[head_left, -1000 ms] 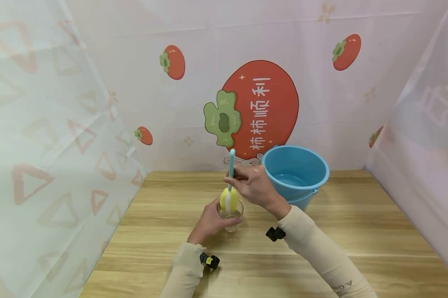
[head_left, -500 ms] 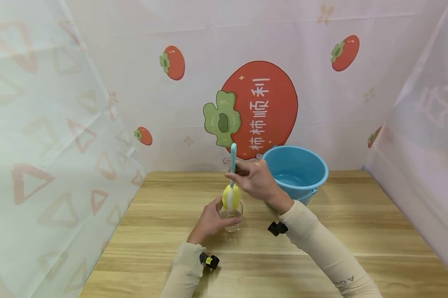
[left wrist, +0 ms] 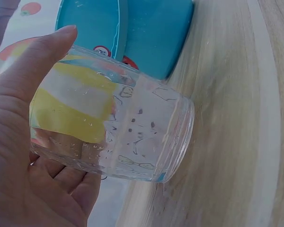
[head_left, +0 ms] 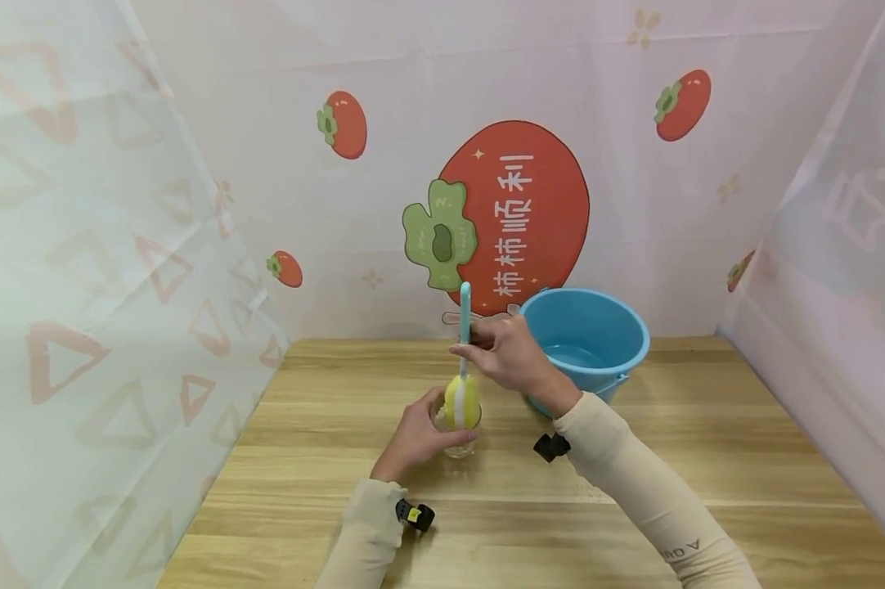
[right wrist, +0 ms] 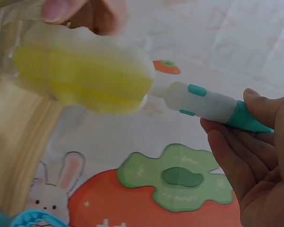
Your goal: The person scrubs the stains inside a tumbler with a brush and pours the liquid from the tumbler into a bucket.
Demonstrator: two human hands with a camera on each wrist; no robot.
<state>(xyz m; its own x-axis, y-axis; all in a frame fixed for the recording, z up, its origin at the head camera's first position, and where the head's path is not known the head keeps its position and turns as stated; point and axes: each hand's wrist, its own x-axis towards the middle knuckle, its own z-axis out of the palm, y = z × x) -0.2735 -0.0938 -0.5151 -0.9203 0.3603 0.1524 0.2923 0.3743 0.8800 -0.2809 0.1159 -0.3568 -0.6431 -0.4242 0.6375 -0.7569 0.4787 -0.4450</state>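
Observation:
My left hand [head_left: 418, 437] is wrapped round a clear glass cup [left wrist: 146, 123] that has water drops on its wall. The cup [head_left: 460, 450] stands on the wooden table. Above it my right hand [head_left: 511, 353] pinches the white and teal handle [right wrist: 203, 101] of a sponge brush between thumb and fingers, the handle nearly upright. The brush's yellow and white sponge head [head_left: 462, 402] is partly inside the cup, its upper part above the rim. Through the glass in the left wrist view, the sponge end [left wrist: 75, 101] stays well above the cup's bottom.
A blue bucket [head_left: 612, 360] stands on the table [head_left: 325, 466] just right of and behind my right hand. White cloth walls [head_left: 384, 49] with printed fruit enclose the back and both sides.
The right hand with the sponge brush has shifted slightly right. The sponge rose a little, then came down farther into the cup. The left hand and cup have stayed in place.

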